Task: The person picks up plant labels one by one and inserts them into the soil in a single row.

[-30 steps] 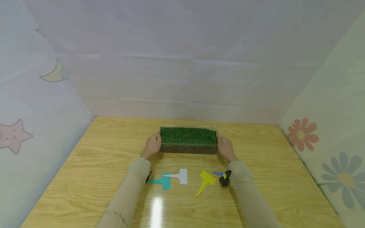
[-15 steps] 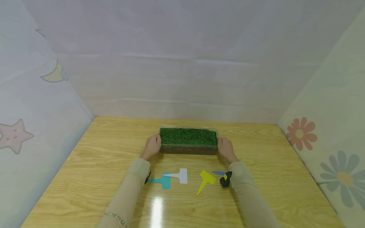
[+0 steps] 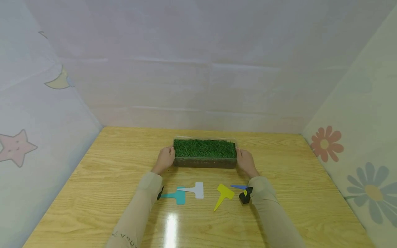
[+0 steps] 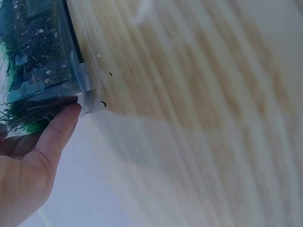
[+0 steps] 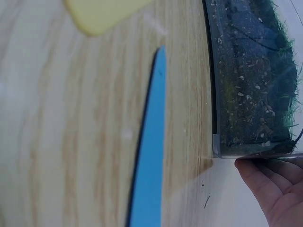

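Observation:
A clear planter box full of dark soil, with green grass on top, sits toward the back of the wooden table. My left hand holds its left end. At the opposite end, my right hand grips the box the same way. The left wrist view has the left hand with a digit against the box's lower corner. Seen from the right wrist, the right hand lies against the end wall, its fingers partly out of frame.
On the table nearer me lie T-shaped plant labels: teal, white overlapping the teal one, yellow, and blue, partly hidden by the right wrist's black camera. Printed cloth walls enclose the table's back and sides.

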`<action>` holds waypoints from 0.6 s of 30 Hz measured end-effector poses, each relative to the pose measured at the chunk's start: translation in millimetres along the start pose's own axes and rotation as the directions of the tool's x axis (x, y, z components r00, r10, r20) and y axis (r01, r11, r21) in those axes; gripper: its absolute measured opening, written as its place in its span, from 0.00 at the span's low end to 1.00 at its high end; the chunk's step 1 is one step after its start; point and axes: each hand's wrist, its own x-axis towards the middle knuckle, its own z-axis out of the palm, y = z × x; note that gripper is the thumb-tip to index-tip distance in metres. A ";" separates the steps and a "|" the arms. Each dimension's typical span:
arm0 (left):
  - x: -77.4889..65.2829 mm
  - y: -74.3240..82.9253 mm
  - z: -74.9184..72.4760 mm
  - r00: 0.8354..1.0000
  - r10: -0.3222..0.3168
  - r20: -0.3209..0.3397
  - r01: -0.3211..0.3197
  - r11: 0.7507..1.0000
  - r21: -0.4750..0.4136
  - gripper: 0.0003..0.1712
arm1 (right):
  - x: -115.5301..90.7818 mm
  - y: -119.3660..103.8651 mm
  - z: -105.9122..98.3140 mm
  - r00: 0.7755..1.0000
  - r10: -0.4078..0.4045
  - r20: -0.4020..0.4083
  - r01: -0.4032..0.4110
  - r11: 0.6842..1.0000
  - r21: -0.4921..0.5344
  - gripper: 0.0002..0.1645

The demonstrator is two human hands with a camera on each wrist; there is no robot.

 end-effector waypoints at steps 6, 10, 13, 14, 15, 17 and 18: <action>-4.1 3.1 -1.4 1.000 -0.025 0.009 0.025 0.999 -0.036 0.25 | -2.6 -2.6 -2.2 1.000 0.022 0.006 -0.022 1.000 -0.011 0.26; -6.4 4.5 -2.5 0.999 -0.044 0.025 0.046 0.996 -0.071 0.25 | -4.3 -3.8 -2.9 1.000 0.028 0.005 -0.028 1.000 -0.009 0.25; -7.6 4.5 -2.8 0.997 -0.068 0.038 0.071 0.994 -0.082 0.25 | -5.2 -3.9 -3.0 1.000 0.027 0.003 -0.027 1.000 -0.008 0.25; -8.1 4.5 -2.8 0.996 -0.075 0.038 0.078 0.993 -0.084 0.25 | -5.7 -4.0 -3.0 1.000 0.026 0.002 -0.026 1.000 -0.008 0.25; -8.5 4.5 -2.9 0.996 -0.081 0.039 0.084 0.993 -0.084 0.25 | -6.1 -3.8 -2.8 1.000 0.028 0.001 -0.028 1.000 -0.010 0.26; -9.1 4.6 -2.7 0.995 -0.090 0.036 0.093 0.992 -0.085 0.25 | -6.8 -3.4 -2.6 1.000 0.026 0.001 -0.026 1.000 -0.007 0.26; -9.4 4.3 -2.7 0.995 -0.095 0.032 0.097 0.991 -0.092 0.25 | -7.1 -3.3 -2.4 1.000 0.025 0.002 -0.025 1.000 -0.008 0.27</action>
